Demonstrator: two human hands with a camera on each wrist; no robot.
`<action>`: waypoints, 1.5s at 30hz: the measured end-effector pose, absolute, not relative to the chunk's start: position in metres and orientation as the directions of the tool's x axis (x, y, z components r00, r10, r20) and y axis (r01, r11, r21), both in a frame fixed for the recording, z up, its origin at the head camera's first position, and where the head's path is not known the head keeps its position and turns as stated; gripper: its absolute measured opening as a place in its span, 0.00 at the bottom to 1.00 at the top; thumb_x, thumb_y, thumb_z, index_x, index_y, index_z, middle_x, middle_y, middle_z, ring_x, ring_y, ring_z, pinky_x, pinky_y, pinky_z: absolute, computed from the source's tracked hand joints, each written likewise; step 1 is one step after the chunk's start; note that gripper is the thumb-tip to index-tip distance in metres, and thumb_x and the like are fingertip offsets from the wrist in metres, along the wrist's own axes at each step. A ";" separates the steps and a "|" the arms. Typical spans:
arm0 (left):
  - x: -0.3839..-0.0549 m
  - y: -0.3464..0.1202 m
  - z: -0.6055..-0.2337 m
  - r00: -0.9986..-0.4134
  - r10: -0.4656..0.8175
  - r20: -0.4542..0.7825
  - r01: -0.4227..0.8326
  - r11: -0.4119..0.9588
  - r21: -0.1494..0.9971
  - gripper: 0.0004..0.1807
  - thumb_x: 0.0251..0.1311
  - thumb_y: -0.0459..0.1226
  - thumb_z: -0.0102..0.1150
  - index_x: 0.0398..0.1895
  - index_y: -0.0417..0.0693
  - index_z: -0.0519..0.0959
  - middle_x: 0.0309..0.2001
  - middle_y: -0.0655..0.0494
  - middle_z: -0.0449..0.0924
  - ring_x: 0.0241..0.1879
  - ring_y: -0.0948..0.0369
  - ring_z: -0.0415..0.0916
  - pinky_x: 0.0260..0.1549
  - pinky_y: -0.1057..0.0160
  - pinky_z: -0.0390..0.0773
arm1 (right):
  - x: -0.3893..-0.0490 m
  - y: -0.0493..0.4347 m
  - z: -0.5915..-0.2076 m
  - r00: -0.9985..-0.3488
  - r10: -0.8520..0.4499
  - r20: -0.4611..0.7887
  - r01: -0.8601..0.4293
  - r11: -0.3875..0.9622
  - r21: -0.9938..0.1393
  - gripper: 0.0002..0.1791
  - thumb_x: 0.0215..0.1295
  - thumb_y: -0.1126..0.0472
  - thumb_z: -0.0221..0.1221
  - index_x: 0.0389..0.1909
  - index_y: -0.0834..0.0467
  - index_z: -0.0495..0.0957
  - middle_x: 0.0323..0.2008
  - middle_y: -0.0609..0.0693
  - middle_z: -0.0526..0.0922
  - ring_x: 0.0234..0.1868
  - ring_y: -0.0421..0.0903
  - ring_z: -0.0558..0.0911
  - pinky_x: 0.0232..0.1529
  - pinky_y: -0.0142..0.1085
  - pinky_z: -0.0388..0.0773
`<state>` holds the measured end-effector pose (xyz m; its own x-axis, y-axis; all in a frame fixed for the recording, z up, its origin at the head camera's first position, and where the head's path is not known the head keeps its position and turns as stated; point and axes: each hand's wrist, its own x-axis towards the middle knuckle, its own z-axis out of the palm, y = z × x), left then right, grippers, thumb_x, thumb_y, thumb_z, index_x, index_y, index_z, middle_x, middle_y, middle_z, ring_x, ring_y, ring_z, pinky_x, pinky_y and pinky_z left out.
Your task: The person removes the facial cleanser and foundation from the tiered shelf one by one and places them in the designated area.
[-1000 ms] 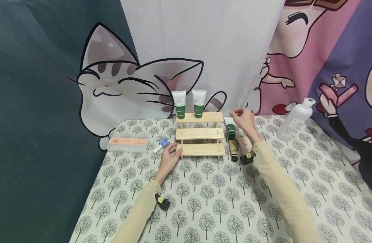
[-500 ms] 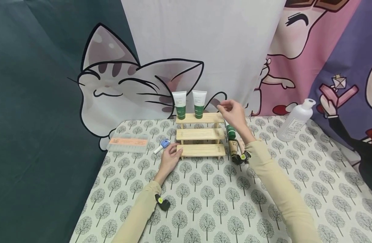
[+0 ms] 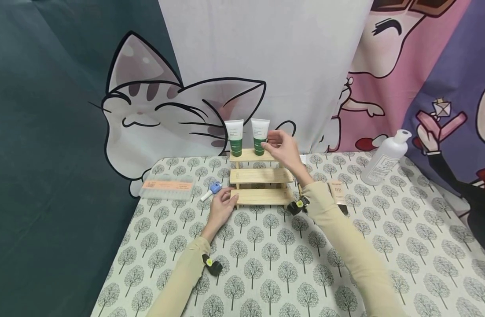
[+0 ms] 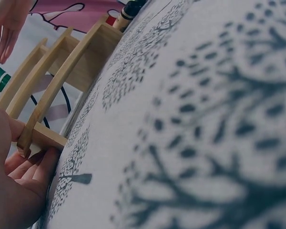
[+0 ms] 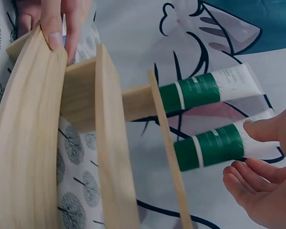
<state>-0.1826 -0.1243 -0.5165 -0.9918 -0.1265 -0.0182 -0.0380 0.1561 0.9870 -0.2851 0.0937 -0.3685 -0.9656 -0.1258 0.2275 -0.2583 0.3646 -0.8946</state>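
The top board [image 3: 246, 154] of the wooden shelf [image 3: 261, 175] has its right end under the right hand [image 3: 284, 149], and its other end lies to the left of this hand. Behind the hand, the rear edge of the printed cloth [image 3: 266, 273] runs close to the painted curtain [image 3: 302, 66], so the room there is narrow. In front of both hands, the cloth spreads widely toward the person. A white bottle [image 3: 387, 156] stands well apart to the right of the right hand.

The right hand has its thumb and fingers parted, with a space between them. In the right wrist view the thumb overlaps the white part of the right tube [image 3: 260, 135], and the other fingers are just beside it; whether they touch, I cannot tell. This tube stands upright on the top board, and the left tube [image 3: 235, 136] stands farther left of the hand, after a small gap.

The left hand [image 3: 222, 204] pinches the left end of the bottom board [image 3: 262, 197], thumb above and fingers below
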 end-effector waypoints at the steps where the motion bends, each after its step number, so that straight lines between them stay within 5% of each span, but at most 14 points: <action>1: -0.182 -0.125 -0.517 -0.992 -0.126 -0.022 -0.041 0.154 0.987 0.22 0.66 0.35 0.63 0.62 0.39 0.75 0.58 0.34 0.81 0.57 0.42 0.82 0.55 0.55 0.86 | -0.287 0.091 -0.371 -0.966 -0.124 0.226 -0.256 0.361 -0.897 0.27 0.65 0.61 0.67 0.62 0.67 0.72 0.57 0.64 0.81 0.59 0.58 0.82 0.65 0.44 0.81; 24: -0.182 -0.124 -0.517 -0.992 -0.126 -0.019 -0.038 0.156 0.987 0.22 0.66 0.34 0.63 0.62 0.41 0.75 0.58 0.35 0.81 0.57 0.42 0.82 0.56 0.54 0.85 | -0.297 0.076 -0.397 -0.948 -0.034 0.317 -0.310 0.339 -0.888 0.21 0.68 0.62 0.64 0.58 0.65 0.74 0.56 0.63 0.82 0.57 0.59 0.83 0.63 0.44 0.83; 45: -0.181 -0.123 -0.516 -0.991 -0.131 0.005 -0.017 0.170 0.985 0.21 0.66 0.34 0.62 0.62 0.40 0.75 0.58 0.34 0.80 0.57 0.41 0.82 0.56 0.55 0.85 | -0.305 0.137 -0.388 -0.950 0.045 0.308 -0.271 0.368 -0.889 0.22 0.70 0.61 0.62 0.61 0.65 0.72 0.57 0.64 0.80 0.58 0.59 0.81 0.65 0.48 0.80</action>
<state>-0.1813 -0.1231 -0.5159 -0.9914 -0.1309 0.0053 -0.0172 0.1698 0.9853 -0.3054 0.1374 -0.3879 -0.9503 0.0449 0.3080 -0.2709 0.3680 -0.8895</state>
